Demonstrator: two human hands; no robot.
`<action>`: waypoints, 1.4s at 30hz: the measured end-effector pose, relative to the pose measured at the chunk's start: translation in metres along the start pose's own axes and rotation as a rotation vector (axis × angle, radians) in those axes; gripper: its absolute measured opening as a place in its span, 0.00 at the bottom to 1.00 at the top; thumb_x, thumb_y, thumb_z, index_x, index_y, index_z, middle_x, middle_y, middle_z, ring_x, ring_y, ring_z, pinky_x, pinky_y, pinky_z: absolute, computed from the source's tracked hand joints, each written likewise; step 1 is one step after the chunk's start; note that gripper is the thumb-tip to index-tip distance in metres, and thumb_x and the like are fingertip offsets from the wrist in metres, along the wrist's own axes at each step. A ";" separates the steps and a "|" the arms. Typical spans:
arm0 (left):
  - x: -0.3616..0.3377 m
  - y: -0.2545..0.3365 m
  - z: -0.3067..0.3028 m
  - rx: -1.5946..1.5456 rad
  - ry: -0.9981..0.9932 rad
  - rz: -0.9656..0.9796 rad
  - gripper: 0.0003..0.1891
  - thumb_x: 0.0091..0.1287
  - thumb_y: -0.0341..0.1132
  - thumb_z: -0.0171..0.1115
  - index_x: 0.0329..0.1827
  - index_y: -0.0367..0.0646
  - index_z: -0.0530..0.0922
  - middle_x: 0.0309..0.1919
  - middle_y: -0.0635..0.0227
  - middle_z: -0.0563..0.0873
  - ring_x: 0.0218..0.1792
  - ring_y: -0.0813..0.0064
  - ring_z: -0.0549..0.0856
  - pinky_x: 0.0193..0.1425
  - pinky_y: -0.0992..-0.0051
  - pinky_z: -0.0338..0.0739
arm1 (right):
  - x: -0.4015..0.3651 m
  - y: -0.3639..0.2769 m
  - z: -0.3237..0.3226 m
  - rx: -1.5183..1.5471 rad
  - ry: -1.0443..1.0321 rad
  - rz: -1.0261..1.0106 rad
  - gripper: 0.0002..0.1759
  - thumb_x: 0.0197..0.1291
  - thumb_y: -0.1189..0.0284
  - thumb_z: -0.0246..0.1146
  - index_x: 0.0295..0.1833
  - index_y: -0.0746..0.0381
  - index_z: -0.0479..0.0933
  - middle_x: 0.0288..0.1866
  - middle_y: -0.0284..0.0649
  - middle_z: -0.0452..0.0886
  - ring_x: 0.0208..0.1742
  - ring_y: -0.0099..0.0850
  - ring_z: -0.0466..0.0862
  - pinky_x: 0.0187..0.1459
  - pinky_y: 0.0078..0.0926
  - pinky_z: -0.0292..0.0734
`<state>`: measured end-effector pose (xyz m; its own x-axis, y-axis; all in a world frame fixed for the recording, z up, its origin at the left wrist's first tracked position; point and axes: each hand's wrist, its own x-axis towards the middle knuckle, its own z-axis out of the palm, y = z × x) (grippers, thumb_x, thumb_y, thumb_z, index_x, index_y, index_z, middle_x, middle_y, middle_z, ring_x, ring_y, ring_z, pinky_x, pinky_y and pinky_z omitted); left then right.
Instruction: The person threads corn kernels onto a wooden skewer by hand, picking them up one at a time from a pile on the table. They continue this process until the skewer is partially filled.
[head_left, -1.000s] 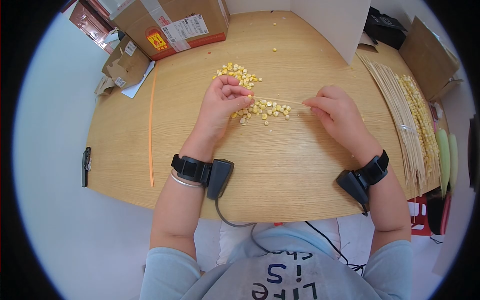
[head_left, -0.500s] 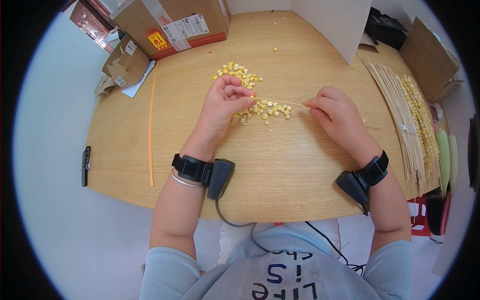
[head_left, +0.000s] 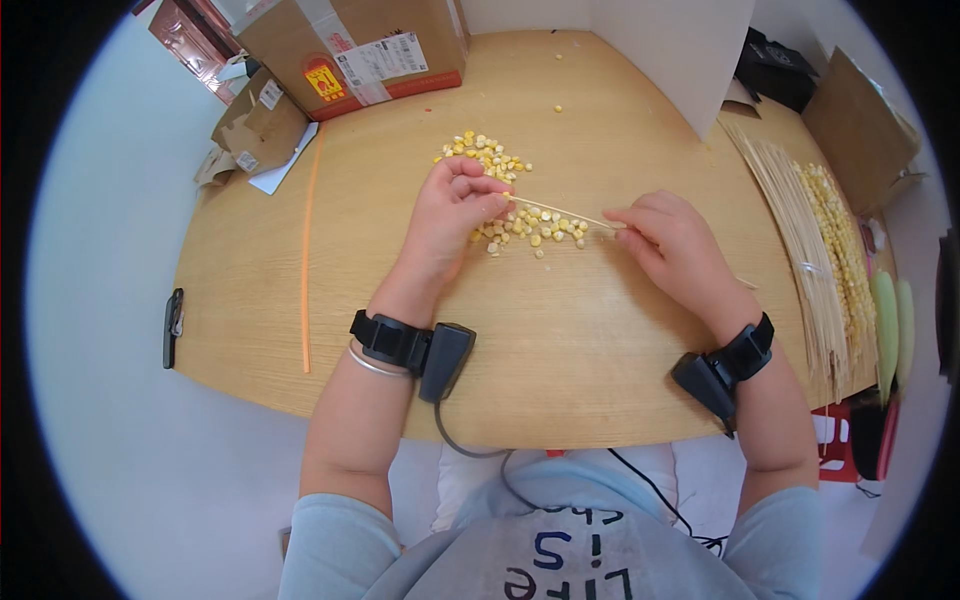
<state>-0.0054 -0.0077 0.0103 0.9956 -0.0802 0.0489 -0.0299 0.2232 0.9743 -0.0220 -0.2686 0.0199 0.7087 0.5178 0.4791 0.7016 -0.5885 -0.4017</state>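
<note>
A thin wooden stick [head_left: 562,211] runs between my hands, above a loose pile of yellow corn kernels [head_left: 545,228] on the wooden table. My left hand [head_left: 455,205] pinches a corn kernel [head_left: 507,198] at the stick's left end. Near its right end, the stick is gripped between the thumb and fingers of my right hand [head_left: 660,238]; a short piece shows past those fingers, toward the lower right.
At the right lie a bundle of sticks [head_left: 800,240], rows of kernel-covered skewers [head_left: 840,240] and corn cobs [head_left: 885,320]. Cardboard boxes [head_left: 265,125] stand at the back left. An orange strip [head_left: 307,260] lies at the left, and a white panel [head_left: 680,60] stands behind.
My right hand has moved slightly down, so the stick slopes more toward the lower right. My left hand keeps its pinch beside the kernels. The whole view has shifted a little.
</note>
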 end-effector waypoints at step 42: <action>0.013 -0.002 -0.033 -0.441 0.263 -0.008 0.12 0.61 0.20 0.60 0.43 0.39 0.68 0.41 0.54 0.81 0.39 0.67 0.83 0.43 0.74 0.81 | 0.000 0.007 -0.002 -0.054 -0.035 0.279 0.03 0.54 0.74 0.63 0.32 0.63 0.77 0.31 0.42 0.80 0.39 0.40 0.79 0.42 0.36 0.72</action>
<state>0.0102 0.0227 0.0016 0.9860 0.1513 -0.0707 -0.0382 0.6163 0.7865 -0.0169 -0.2740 0.0182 0.8765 0.3521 0.3281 0.4750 -0.7431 -0.4714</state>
